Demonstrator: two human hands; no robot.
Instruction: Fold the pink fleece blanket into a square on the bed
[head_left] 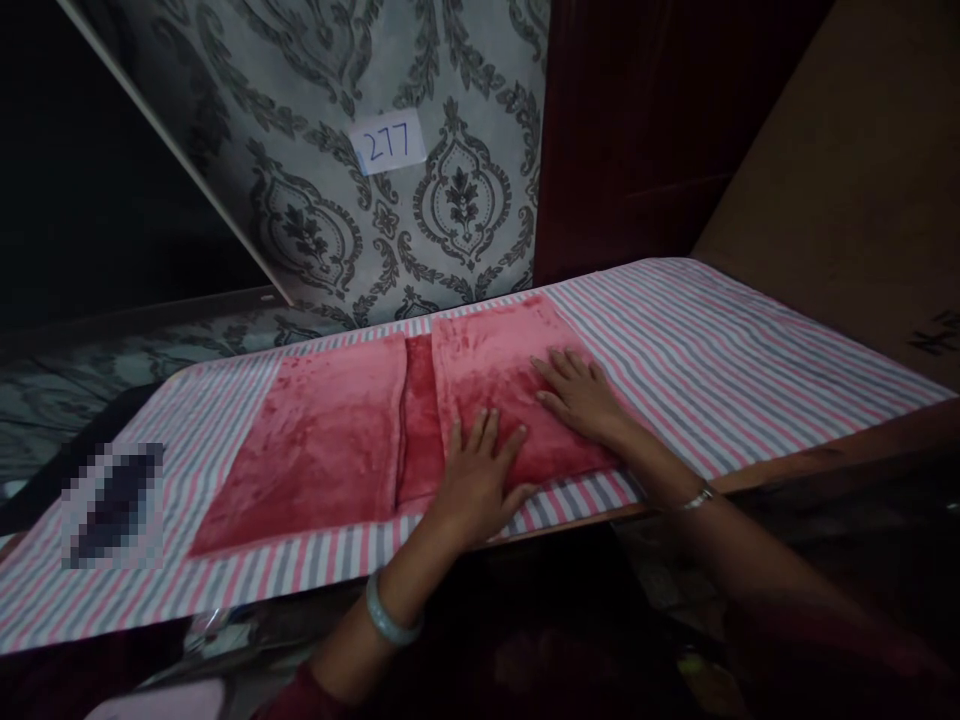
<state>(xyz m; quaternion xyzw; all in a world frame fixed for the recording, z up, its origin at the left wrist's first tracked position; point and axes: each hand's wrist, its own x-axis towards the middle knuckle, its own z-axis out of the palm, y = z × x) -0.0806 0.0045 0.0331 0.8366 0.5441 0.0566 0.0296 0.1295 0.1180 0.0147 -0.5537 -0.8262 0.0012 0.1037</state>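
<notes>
A plush red-pink cloth (330, 440) lies on a striped table cover (697, 350), its two sides folded inward with a narrow strip of the darker layer showing between them. My left hand (484, 485) rests with spread fingers on the near inner part of the right folded side. Farther right, my right hand (581, 395) lies flat on the same folded side, near its right edge. Both hands are open and grip nothing. A pale bangle (391, 610) is on my left wrist, and a thin bracelet (699, 497) is on my right.
Behind the table stands a wall with patterned wallpaper (322, 200), bearing a paper marked 277 (390, 142). A dark red panel (622, 130) and a brown board (840, 180) rise at the right. A blurred-out dark item (114, 505) lies on the cover at the left.
</notes>
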